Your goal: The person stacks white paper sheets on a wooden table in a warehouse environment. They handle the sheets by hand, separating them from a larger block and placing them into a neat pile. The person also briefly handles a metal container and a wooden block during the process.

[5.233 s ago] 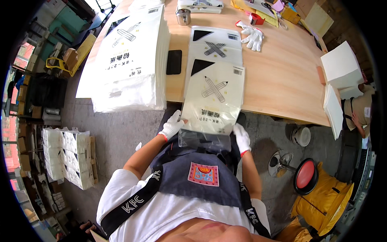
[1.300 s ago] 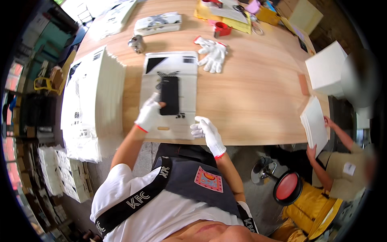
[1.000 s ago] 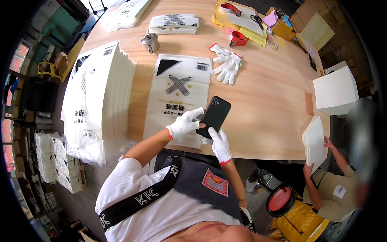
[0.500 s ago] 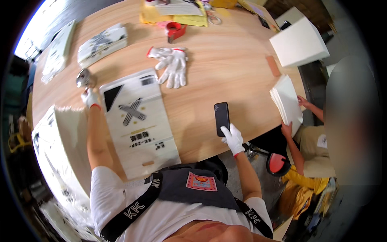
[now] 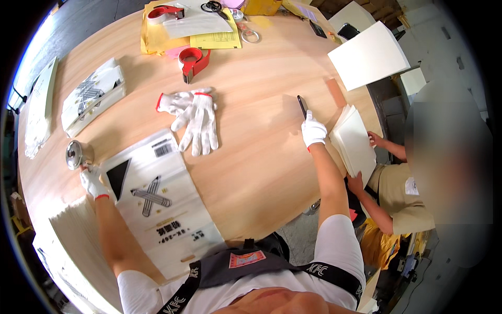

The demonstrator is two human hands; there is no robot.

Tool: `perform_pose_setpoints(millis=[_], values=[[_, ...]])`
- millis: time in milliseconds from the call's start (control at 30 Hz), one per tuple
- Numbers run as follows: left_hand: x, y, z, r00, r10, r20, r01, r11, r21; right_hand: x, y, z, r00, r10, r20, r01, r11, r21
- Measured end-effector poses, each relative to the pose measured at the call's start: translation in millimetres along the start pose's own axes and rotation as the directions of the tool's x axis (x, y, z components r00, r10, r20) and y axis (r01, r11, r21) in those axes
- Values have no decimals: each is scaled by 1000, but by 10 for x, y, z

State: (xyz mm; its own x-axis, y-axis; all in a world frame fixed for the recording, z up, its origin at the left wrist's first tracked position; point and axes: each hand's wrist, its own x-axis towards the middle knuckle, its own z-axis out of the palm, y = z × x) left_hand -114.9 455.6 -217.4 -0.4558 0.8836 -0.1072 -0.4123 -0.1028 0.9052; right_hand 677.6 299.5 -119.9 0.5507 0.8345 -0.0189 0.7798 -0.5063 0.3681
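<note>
My left hand (image 5: 94, 183), in a white glove with a red cuff, grips a shiny metal cup (image 5: 78, 155) at the left of the table. Beneath that forearm lies a flat white plastic bag (image 5: 180, 186) printed with crossed pencils and a black corner. My right hand (image 5: 314, 132), gloved the same way, holds a black smartphone (image 5: 301, 107) upright and nearly edge-on, above the right part of the table. Two spare white gloves (image 5: 200, 125) lie partly overlapped beyond the bag. Part of my left hand's grip is hidden by the cup.
At far left sit packed bundles (image 5: 94, 96); nearer, a big stack of white sheets (image 5: 86, 235). Red tape dispensers (image 5: 194, 63), scissors (image 5: 213, 7) and yellow papers (image 5: 217, 41) are at the back. On the right, a co-worker's hands (image 5: 356, 184) hold white sheets (image 5: 355, 137) beside another white stack (image 5: 368, 56).
My right hand has carried the phone farther out and to the right, turning it from flat to edge-on. My left hand keeps hold of the cup. The view has shifted.
</note>
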Motion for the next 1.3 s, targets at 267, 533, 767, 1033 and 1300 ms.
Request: perform_pose_setpoints(millis=[267,533,767,1033,1300], values=[[-45,126,206,983,80,-163,-43,975,219,1034,-30,219,926,367,94,-377,913,154],[-672,488,763,980,197,-28,-187,959,215,139,-905,-363,909,-200,-365,378,764,523],[-2113,833,1501,982,-31,187,-23,960,280,-1888,-1422,-1832,750,-410,-519,634,221,741],[-3516,742,1707,664,-333,669,20,903,429,-2875,-825,-2295,733,-262,-627,677,369,637],[-4921,794,1964,247,-546,800,-35,820,571,-3846,299,-2007,879,-299,-372,472,658,587]])
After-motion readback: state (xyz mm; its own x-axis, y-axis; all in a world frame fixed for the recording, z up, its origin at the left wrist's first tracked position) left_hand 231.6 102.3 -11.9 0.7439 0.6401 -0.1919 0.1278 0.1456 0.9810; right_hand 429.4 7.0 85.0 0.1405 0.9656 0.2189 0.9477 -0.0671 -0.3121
